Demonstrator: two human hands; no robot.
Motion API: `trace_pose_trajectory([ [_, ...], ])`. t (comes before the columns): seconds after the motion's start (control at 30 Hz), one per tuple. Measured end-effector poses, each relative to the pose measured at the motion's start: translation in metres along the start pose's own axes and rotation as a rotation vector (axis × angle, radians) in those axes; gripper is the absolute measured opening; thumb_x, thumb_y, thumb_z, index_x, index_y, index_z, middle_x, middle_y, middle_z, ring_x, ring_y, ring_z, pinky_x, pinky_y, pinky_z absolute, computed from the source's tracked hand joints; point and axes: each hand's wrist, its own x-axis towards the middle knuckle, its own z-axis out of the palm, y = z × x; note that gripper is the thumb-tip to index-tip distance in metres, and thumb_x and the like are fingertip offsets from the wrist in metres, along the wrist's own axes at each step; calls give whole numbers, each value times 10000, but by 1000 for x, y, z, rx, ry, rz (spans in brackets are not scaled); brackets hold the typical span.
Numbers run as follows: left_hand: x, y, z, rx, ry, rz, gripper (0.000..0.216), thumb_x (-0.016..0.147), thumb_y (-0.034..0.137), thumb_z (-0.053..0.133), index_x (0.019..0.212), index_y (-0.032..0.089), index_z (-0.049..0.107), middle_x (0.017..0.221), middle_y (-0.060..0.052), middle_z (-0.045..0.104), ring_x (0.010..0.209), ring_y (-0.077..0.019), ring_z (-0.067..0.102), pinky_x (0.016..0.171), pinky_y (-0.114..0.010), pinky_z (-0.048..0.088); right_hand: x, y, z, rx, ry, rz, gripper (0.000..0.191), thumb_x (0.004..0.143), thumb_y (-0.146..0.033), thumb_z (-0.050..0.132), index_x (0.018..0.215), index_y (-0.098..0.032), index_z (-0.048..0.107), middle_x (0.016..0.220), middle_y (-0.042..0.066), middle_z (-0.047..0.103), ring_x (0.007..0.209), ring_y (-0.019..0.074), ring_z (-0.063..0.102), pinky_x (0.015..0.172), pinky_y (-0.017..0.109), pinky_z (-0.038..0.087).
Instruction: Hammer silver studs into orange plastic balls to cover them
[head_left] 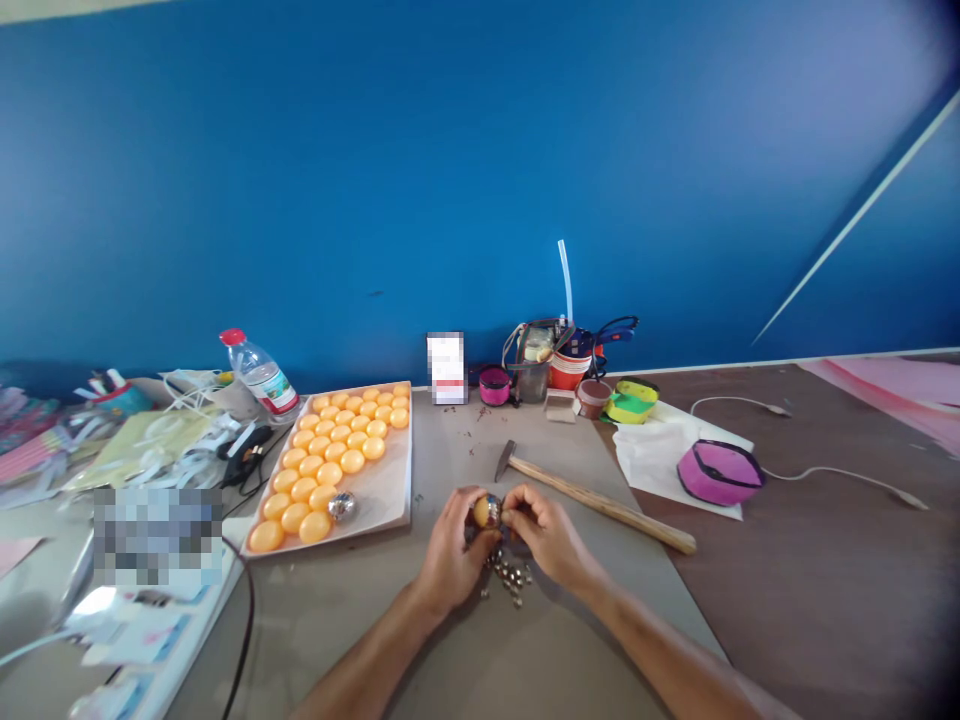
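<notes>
My left hand (456,545) is closed round an orange ball (481,513) whose right side is covered with shiny silver studs. Thumb and fingers of my right hand (541,525) are pinched together at the studded side of the ball; whatever is between them is too small to make out. Just below both hands lies a small heap of loose metal studs (512,577) on the grey mat (570,650). To the left, a shallow box (386,490) holds rows of plain orange balls (330,473) and one ball fully covered in silver studs (342,506).
A hammer (600,497) with a wooden handle lies beyond my right hand. Pink-purple mesh containers (720,472), a red cup (568,373) and a brown pot (594,398) stand toward the back. A bottle (262,380) leans behind the box. A dark cable (246,630) crosses the left side.
</notes>
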Motion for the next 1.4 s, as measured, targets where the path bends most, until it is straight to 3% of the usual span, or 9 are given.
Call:
trace_pose_trajectory([
  [0.1, 2, 1, -3, -22, 21, -44, 347, 699, 131, 560, 1037, 201, 534, 972, -52, 576, 892, -186, 536, 791, -320, 436, 3, 5, -10, -170, 138, -168, 138, 823, -290, 431, 770, -187, 506, 680, -1, 536, 633, 125, 492, 592, 236, 384],
  [0.2, 4, 2, -4, -63, 75, -91, 339, 717, 160, 559, 1052, 193, 525, 953, -48, 576, 863, -171, 546, 790, -309, 438, 8, 15, -25, -531, 361, -364, 134, 814, -234, 436, 875, -182, 543, 909, 74, 570, 860, 186, 515, 747, 305, 383],
  [0.33, 5, 1, -3, -129, 99, -147, 335, 724, 207, 570, 1054, 187, 522, 929, -42, 579, 820, -155, 560, 778, -300, 451, 14, 32, -41, -1012, 370, -273, 258, 767, -205, 516, 1023, -191, 538, 976, 85, 567, 928, 229, 488, 808, 355, 333],
  [0.43, 4, -4, -2, -172, 85, -164, 349, 737, 228, 567, 1078, 181, 505, 944, -50, 581, 824, -155, 568, 788, -311, 456, 19, 40, -46, -1153, 312, -211, 220, 771, -175, 518, 986, -206, 554, 917, 72, 578, 868, 212, 501, 766, 330, 320],
  [0.77, 7, -3, -2, -318, 84, -242, 373, 728, 257, 582, 1076, 171, 479, 900, -39, 570, 781, -145, 570, 756, -309, 477, 22, 39, -50, -1212, 305, -270, 192, 826, -137, 438, 942, -200, 577, 846, 72, 583, 821, 194, 503, 716, 300, 306],
  [1.03, 11, -6, -3, -459, 140, -277, 374, 700, 243, 615, 1041, 170, 480, 803, -5, 555, 689, -109, 535, 645, -234, 444, 7, 5, -41, -988, 480, -583, 231, 842, -126, 372, 998, -152, 540, 896, 84, 597, 840, 193, 508, 775, 327, 347],
  [1.13, 11, -5, -3, -526, 159, -298, 386, 695, 244, 623, 1042, 174, 469, 765, 14, 537, 662, -96, 517, 602, -208, 419, 2, 0, -39, -887, 387, -721, 260, 827, -114, 356, 1013, -157, 532, 910, 82, 591, 838, 185, 514, 788, 342, 360],
  [1.27, 12, -5, -3, -543, 158, -318, 388, 685, 257, 639, 1026, 174, 475, 720, 27, 528, 632, -92, 513, 590, -205, 414, 2, 1, -35, -896, 266, -728, 260, 821, -112, 362, 999, -159, 546, 875, 73, 599, 800, 177, 518, 789, 350, 366],
  [1.4, 12, -8, -3, -570, 165, -321, 408, 676, 286, 651, 1030, 183, 475, 731, 21, 539, 654, -104, 539, 613, -221, 433, 1, 0, -38, -841, 328, -761, 268, 817, -113, 357, 1009, -161, 539, 889, 78, 601, 815, 179, 525, 802, 361, 366],
])
